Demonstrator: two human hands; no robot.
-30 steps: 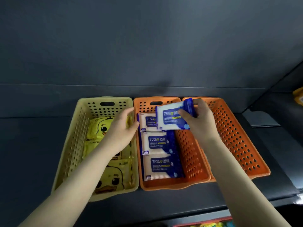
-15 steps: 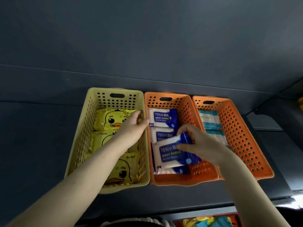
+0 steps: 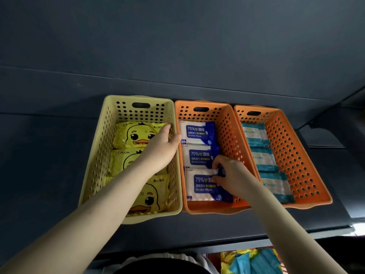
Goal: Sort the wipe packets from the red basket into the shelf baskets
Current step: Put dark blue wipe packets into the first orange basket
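Fingers of the right hand pinch the far right corner of a blue packet. It lies flat at the near end of the middle basket, long axis across it, near and left of the grip. Letting go should finish this placement. Farther off, the left hand grips the yellow basket by its right wall.

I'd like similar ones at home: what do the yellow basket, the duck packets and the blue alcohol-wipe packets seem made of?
The yellow basket looks like moulded plastic, matte: regular round holes and a cut-out handle slot. The duck packets look like thin glossy plastic film, crinkled with shiny highlights. The blue alcohol-wipe packets seem similar film, smoother; lining cannot be told.
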